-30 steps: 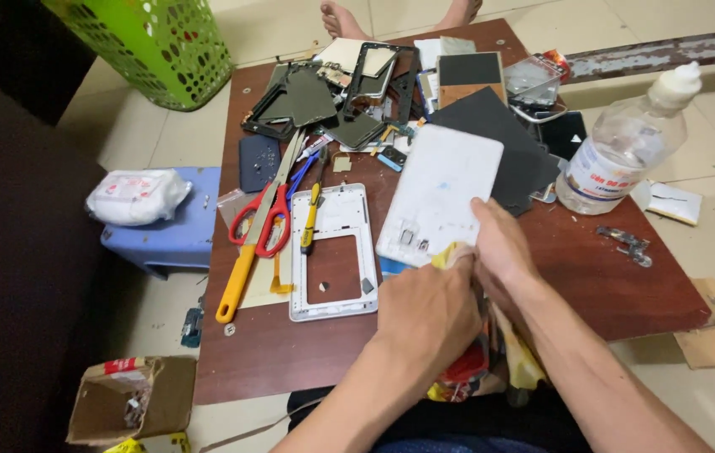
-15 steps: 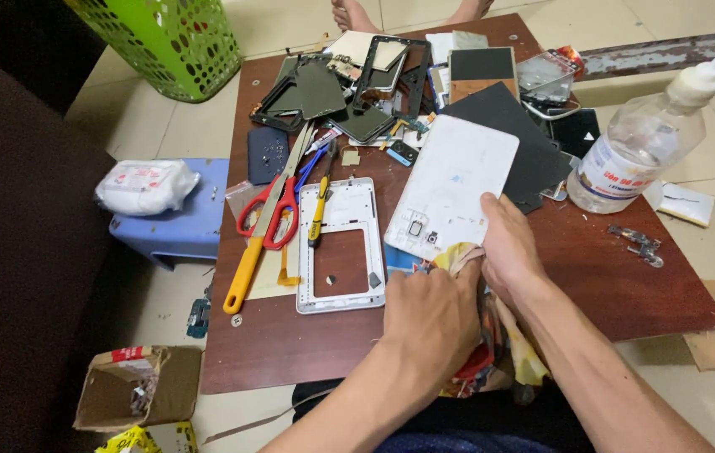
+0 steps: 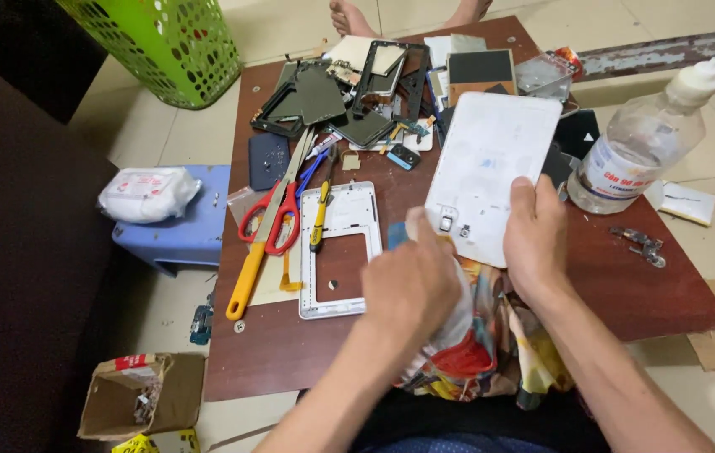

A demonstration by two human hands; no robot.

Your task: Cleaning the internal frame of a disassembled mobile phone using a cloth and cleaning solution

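White tablet back cover [image 3: 490, 164] (lifted just right of the white frame [image 3: 339, 248]) pinched by right hand [image 3: 535, 231]; left hand [image 3: 414, 281] clutches colourful cloth [image 3: 475, 352].

White back cover [image 3: 488, 172]: earlier flat on the table, near edge under the hands; now lifted and tilted up toward the camera, far end over the parts pile. Right hand [image 3: 537, 235]: now grips its near right edge, thumb on the face. Left hand [image 3: 412, 281]: raised with the cloth [image 3: 467, 348], thumb at the cover's near left corner.
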